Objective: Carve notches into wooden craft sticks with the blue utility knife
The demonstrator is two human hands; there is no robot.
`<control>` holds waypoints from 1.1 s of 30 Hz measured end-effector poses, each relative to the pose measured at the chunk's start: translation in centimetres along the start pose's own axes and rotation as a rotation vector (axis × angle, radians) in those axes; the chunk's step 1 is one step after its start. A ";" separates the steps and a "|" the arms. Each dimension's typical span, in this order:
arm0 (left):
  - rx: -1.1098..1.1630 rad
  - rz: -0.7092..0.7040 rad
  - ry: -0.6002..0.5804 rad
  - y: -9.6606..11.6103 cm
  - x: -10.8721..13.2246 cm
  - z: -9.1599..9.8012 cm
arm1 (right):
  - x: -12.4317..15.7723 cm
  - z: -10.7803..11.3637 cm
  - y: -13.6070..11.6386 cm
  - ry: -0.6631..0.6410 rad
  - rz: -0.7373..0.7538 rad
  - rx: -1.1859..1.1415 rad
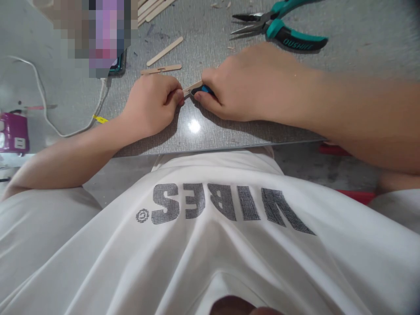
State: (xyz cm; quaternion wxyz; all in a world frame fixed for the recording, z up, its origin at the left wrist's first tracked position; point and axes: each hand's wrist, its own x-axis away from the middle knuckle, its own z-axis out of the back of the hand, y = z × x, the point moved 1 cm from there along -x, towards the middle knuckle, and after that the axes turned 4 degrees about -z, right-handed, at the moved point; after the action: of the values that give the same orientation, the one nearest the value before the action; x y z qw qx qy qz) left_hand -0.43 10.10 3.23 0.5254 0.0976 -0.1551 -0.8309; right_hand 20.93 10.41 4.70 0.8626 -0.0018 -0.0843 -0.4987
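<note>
Near the table's front edge, my left hand pinches one end of a wooden craft stick. My right hand is closed around a small cutting tool with a dark and blue body, most of it hidden by my fingers. Its tip meets the stick between my two hands. Just beyond my left fingers lies a craft stick with a slot cut in it. Another plain craft stick rests at a slant behind that one.
Long-nose pliers with green and black handles lie behind my right hand. Several craft sticks are heaped at the back. A white cable runs along the left to a phone. A purple box-shaped thing stands at far left.
</note>
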 end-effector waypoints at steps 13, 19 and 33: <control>0.031 0.000 -0.054 0.3 -0.2 0.5 | -0.2 -0.1 0.0 0.001 0.042 0.039; 0.177 -0.017 -0.135 0.0 -0.2 1.3 | 0.4 -0.4 0.1 0.026 0.065 0.082; 0.273 0.000 -0.135 -0.7 -0.2 1.6 | 0.8 -0.4 -0.1 0.088 0.096 0.111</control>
State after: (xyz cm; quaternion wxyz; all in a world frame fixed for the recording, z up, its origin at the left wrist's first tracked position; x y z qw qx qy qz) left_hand -1.43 10.83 4.45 0.4955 0.1120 -0.3018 -0.8068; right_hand 21.31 9.64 4.45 0.8872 0.0638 -0.0734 -0.4510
